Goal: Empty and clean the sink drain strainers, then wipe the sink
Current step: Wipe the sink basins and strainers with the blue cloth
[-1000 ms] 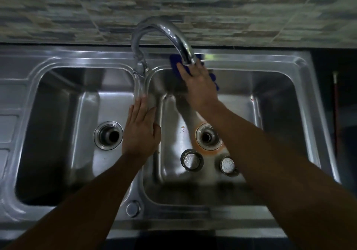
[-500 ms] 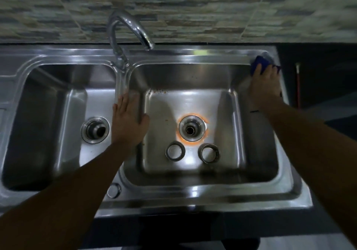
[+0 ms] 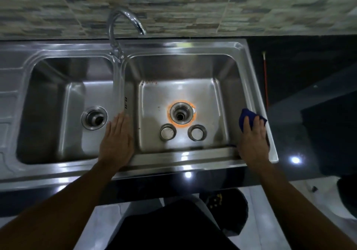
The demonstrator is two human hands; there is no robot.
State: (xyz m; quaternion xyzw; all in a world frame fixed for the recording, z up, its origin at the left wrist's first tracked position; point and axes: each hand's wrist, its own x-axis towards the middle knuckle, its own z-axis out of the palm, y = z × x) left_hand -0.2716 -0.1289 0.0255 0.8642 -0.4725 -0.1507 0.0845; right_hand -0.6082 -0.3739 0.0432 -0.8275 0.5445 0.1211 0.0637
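Steel sink (image 3: 185, 160), blue cloth (image 3: 246, 118) under right hand (image 3: 252, 143)

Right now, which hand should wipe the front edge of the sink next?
Probably the right hand: it already presses the blue cloth on the sink rim near that corner. The left hand lies flat, empty, on the divider.
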